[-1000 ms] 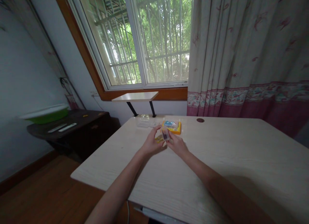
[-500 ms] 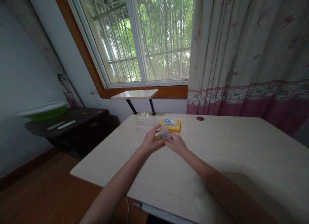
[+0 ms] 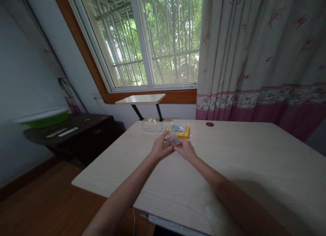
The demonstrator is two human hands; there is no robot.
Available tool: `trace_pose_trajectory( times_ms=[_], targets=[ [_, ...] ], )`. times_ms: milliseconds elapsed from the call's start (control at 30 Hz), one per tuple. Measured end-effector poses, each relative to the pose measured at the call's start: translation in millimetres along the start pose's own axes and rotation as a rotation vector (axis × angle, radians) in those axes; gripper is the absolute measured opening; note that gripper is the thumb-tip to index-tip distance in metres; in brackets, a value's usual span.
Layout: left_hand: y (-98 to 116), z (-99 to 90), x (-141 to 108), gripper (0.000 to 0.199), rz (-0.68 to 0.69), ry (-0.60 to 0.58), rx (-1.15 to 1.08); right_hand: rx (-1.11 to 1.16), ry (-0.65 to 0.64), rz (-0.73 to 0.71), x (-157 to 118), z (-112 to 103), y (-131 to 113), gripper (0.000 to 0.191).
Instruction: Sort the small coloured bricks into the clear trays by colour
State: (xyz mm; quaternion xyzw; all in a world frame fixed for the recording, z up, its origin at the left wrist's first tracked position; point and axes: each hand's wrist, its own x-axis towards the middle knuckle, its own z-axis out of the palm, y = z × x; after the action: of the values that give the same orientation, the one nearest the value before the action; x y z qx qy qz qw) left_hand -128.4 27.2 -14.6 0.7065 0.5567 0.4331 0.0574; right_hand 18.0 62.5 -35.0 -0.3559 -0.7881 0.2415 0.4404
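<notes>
Between my two hands is a small clear plastic box [image 3: 174,140], tilted, with something yellowish in its left part. My left hand [image 3: 160,147] grips the box from the left, thumb on its upper edge. On the other side my right hand [image 3: 186,149] has its fingers closed on the lower right edge. Just behind them lies a yellow box [image 3: 186,133], with a clear bag holding something blue [image 3: 177,127] on top. Left of that sits a clear plastic tray or case [image 3: 152,127], its contents too faint to name.
The pale desk [image 3: 229,154] has a small raised shelf [image 3: 141,99] on black posts at the back and a round brown cable hole [image 3: 210,124]. A dark side table [image 3: 102,134] at left bears a green basin [image 3: 47,119].
The clear box has tilted slightly in my hands, so that more of the yellowish contents show. The whole view has shifted a little; both hands keep their hold.
</notes>
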Motion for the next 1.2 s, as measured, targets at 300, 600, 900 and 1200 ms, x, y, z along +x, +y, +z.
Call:
trace_pose_trajectory(
  times_ms=[300,600,900,1200],
  targets=[
    [-8,-12.4,0,0.067,0.048,-0.093,-0.131,-0.01,-0.063,-0.014,-1,5,9,0.041],
    [-12,-21.7,1,0.067,0.041,-0.147,-0.192,-0.139,-0.035,0.023,-2,4,11,0.033],
    [-30,-33.0,5,0.048,0.039,-0.11,-0.118,-0.214,0.011,0.083,-3,3,9,0.049],
    [-33,-45.7,10,0.03,0.113,-0.133,-0.079,-0.223,0.035,0.042,-3,1,10,0.047]
  ],
)
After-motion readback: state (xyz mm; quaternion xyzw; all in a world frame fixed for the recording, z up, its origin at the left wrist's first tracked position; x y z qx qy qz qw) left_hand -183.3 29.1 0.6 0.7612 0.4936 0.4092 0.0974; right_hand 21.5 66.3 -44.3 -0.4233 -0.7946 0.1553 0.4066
